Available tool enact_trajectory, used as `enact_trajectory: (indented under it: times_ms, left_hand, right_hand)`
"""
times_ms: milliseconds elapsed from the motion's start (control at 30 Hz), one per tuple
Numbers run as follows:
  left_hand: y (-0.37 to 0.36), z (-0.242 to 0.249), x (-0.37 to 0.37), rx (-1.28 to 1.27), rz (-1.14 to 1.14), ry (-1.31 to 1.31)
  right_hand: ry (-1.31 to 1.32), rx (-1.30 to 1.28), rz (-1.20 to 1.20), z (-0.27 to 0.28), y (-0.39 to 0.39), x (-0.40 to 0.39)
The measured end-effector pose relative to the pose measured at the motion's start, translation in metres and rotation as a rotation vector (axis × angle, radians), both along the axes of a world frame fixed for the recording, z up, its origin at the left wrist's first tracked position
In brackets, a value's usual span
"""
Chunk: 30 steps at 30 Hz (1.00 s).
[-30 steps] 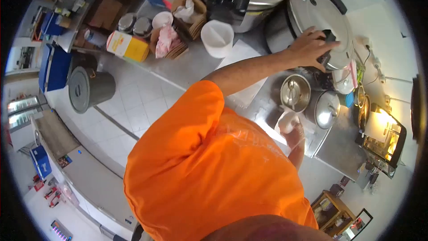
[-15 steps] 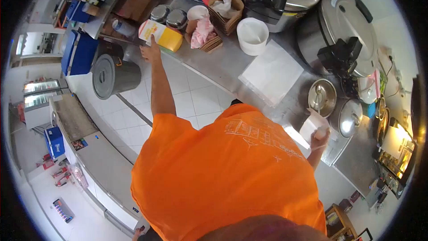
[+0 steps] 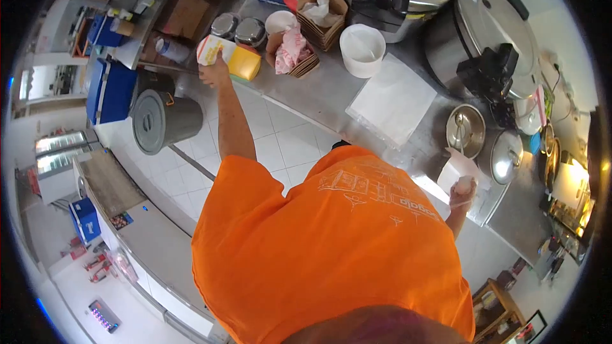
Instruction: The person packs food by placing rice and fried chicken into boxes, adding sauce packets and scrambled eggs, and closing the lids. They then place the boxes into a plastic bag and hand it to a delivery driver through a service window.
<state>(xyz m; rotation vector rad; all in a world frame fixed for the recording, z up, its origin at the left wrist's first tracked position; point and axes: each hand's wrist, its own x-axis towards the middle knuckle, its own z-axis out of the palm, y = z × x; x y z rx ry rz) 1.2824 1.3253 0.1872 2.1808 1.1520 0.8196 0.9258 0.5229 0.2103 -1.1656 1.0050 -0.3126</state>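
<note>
the yellow and white carton [image 3: 240, 62] is on the left of the scene, at the near edge of the metal counter [image 3: 326, 81]. your left hand [image 3: 214, 74] touches its near left end; whether the fingers close round it, you cannot tell from this angle. well apart on the right, your right hand [image 3: 461, 192] is curled round the white wrapper [image 3: 456, 165], with something clear and filmy about the fingers. the step in hand looks like taking hold of the carton while the wrapper is held up; the next move calls for a firm left grip and a steady right hand, so the wrapper does not tip.

just beyond the wrapper is the steel bowl [image 3: 473, 129] with a metal utensil in it, and to its right the lidded pot [image 3: 507, 160]. between your hands lie the white sheets [image 3: 396, 100], with the white tub [image 3: 362, 58] beyond their left corner.
</note>
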Motion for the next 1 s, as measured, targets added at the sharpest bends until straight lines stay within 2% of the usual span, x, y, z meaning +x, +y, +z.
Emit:
enact_trajectory:
  times_ms: [67,133,200,233,267,367,433,533,633,733,800,833,867,900,933,967,1000]
  left_hand:
    - [-0.011,0.026,-0.005,-0.357,-0.076,0.028]
    - [-0.006,0.01,0.004,-0.392,-0.109,-0.032]
    - [-0.052,0.059,-0.007,-0.142,0.306,0.178]
    - [-0.041,0.05,-0.008,-0.137,0.302,0.179]
    - [-0.026,0.041,-0.011,-0.254,0.084,0.112]
    - [-0.029,0.044,-0.014,-0.361,-0.208,-0.062]
    - [-0.034,0.049,-0.016,-0.353,-0.269,-0.158]
    - [-0.02,0.025,-0.007,-0.196,-0.131,-0.108]
    - [-0.003,0.022,-0.003,-0.319,-0.129,-0.017]
    - [-0.005,0.026,-0.01,-0.291,-0.393,-0.219]
    - [-0.004,0.023,-0.013,-0.298,-0.333,-0.282]
    - [0.021,0.008,-0.014,-0.3,-0.338,-0.28]
    - [0.062,-0.02,-0.015,-0.47,-0.387,-0.451]
    - [0.069,-0.034,-0.015,-0.026,-0.479,-0.057]
    - [0.081,-0.035,-0.026,0.478,-0.607,0.209]
    - [0.089,-0.04,-0.03,0.584,-0.738,0.2]
    - [0.087,-0.044,-0.038,0.513,-0.849,0.051]
  right_hand:
    - [-0.07,0.299,-0.128,0.007,0.001,0.001]
    - [-0.057,0.28,-0.174,0.015,0.009,0.003]
    - [-0.039,0.268,-0.216,0.013,0.011,-0.004]
    - [-0.036,0.305,-0.2,0.011,0.008,-0.006]
    - [-0.035,0.34,-0.183,0.009,0.006,-0.009]
    - [-0.05,0.322,-0.157,0.004,0.009,-0.015]
    - [-0.079,0.324,-0.148,0.01,0.016,-0.017]
    - [-0.092,0.317,-0.125,0.014,0.02,-0.015]
    - [-0.042,0.297,-0.15,0.01,0.014,-0.013]
    - [0.0,0.291,-0.207,0.012,0.015,-0.009]
    - [0.006,0.295,-0.228,0.014,0.017,-0.005]
    - [-0.045,0.321,-0.19,0.015,0.015,-0.006]
    - [-0.096,0.348,-0.152,0.015,0.014,-0.006]
    - [-0.104,0.325,-0.091,0.013,0.006,-0.006]
    - [-0.105,0.269,0.007,0.0,0.002,-0.003]
    - [-0.083,0.161,0.097,-0.005,-0.002,-0.007]
    - [-0.04,0.04,0.171,-0.009,-0.006,-0.011]
